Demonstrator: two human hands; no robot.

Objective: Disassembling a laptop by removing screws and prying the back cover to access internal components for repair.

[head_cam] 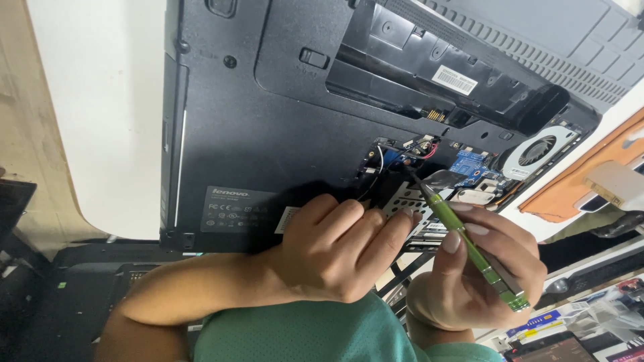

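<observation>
- The right hand (pixel 479 268) is gripping a green precision screwdriver (pixel 469 245), fingers closed around its shaft, at about 4 o'clock in the view.
- The screwdriver's tip is pointing toward 11 o'clock, into the open bay of an upturned black laptop (pixel 268 127), near the red and black wires (pixel 422 149).
- The left hand (pixel 342 251) is resting on the laptop's edge, fingers curled and holding nothing visible.
- A cooling fan (pixel 539 151) is sitting at 2 o'clock from the tip.

The laptop (pixel 268 121) lies bottom-up on the surface (pixel 100 100), filling the upper middle of the frame. Its fan (pixel 539 151) sits at right. Both hands (pixel 335 251) rest at its lower edge, the screwdriver (pixel 469 245) in the right one (pixel 479 275).
</observation>
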